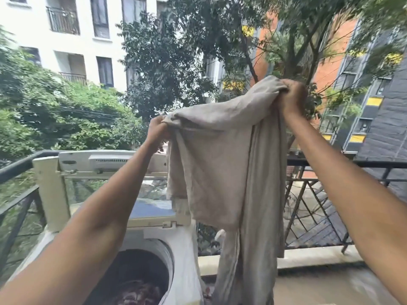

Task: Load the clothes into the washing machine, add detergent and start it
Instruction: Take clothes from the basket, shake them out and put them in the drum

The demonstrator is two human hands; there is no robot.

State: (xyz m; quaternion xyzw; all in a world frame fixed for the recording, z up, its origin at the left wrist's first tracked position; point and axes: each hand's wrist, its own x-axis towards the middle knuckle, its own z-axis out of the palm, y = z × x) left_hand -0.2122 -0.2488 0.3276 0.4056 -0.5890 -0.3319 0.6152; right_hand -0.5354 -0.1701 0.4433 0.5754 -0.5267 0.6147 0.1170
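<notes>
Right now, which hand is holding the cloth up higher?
The right hand is higher. It grips the top corner of the beige cloth up by the trees, while the left hand holds the other corner lower, above the washing machine.

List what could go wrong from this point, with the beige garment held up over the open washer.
1. The beige garment hangs mostly right of the drum opening, near the balcony railing; lowered straight down, its tail may land outside the washing machine.
2. Left hand and right hand grip only bunched edges; a slip could drop it on the floor.
3. Clothes already lie in the drum, so the long fabric may drape over the rim.
</notes>
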